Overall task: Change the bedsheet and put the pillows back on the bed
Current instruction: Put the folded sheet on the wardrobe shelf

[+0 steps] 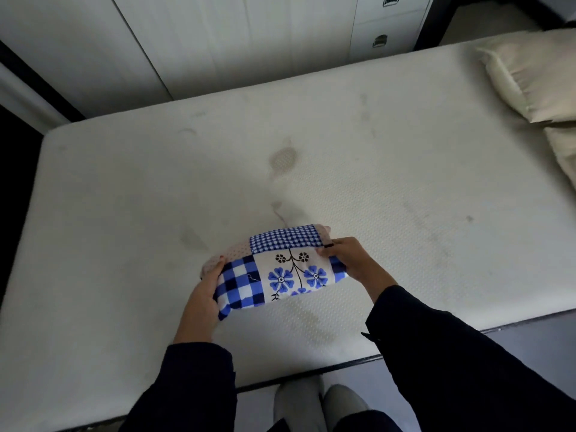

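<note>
The folded bedsheet point(280, 269) is a patchwork of fine blue gingham, bold blue-and-white checks, pink dots and a white panel with blue flowers. It sits low over the bare, stained mattress point(156, 198), toward its 6 o'clock edge. The left hand point(204, 294) wraps its grip round the 8 o'clock end, and the right hand point(346, 260) pinches the 3 o'clock end. Cream pillows point(530, 79) lie at 2 o'clock.

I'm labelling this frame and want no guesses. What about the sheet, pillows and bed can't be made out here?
Head view only:
- Folded sheet: full size and underside, hidden by its own folds.
- Lower pillow: cut off by the right edge, overlapped by the upper pillow.
- Left hand, right hand: some fingers hidden under the fabric.
</note>
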